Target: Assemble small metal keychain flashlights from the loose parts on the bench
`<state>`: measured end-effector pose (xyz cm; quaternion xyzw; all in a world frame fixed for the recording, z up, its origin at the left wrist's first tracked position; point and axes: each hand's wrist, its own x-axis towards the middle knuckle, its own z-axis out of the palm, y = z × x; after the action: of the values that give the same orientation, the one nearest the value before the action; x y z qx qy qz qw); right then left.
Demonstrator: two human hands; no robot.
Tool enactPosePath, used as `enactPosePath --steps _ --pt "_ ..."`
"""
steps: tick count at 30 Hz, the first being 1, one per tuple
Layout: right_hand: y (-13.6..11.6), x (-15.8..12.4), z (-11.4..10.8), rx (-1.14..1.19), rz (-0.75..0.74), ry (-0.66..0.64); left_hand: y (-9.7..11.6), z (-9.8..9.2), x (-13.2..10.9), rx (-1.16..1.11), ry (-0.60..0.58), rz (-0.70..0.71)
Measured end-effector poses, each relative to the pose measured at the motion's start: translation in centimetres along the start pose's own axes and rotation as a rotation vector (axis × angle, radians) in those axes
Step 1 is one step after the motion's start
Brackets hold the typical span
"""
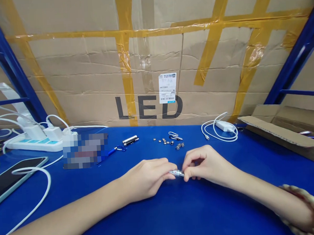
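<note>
My left hand (pixel 147 177) and my right hand (pixel 204 162) meet at the middle of the blue table (pixel 162 215). Both pinch a small silver cylinder (pixel 176 173), one at each end, just above the surface. Behind them lie several button cells (pixel 165 141), a few small metal parts (pixel 179 145) and a wire clip (pixel 175 135). A silver tube (pixel 130 140) lies further left, beside a blue keyring piece (pixel 113 150).
A white power strip (pixel 34 142) with plugged chargers and cables sits at the left, a phone (pixel 12 178) in front of it. A coiled white cable with adapter (pixel 222 130) lies right of centre. An open cardboard box (pixel 286 133) stands at the right. A large taped LED carton (pixel 149 61) walls off the back.
</note>
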<state>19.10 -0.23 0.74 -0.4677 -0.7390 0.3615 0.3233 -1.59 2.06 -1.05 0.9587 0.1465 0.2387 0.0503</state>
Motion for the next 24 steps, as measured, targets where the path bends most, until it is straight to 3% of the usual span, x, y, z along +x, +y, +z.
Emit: enactPosePath --steps 6,10,13,17,19,24 --pt "-0.3 -0.6 -0.2 -0.196 -0.36 -0.042 0.4 -0.2 0.0 -0.028 0.045 -0.011" --pt "-0.7 -0.9 -0.3 -0.336 -0.454 -0.044 0.3 -0.1 0.0 -0.006 0.035 -0.02" --pt "-1.1 -1.0 0.1 -0.292 -0.371 -0.045 0.2 0.1 0.0 0.005 0.055 -0.022" --pt "-1.7 -1.2 0.9 -0.036 -0.05 -0.035 0.3 0.0 0.1 0.013 0.144 -0.022" --pt "-1.9 -1.2 1.0 0.122 0.084 -0.09 0.4 0.0 0.1 0.025 0.169 -0.015" --pt "-1.3 -0.7 0.6 0.427 0.17 -0.246 0.2 0.0 0.3 0.053 0.207 0.012"
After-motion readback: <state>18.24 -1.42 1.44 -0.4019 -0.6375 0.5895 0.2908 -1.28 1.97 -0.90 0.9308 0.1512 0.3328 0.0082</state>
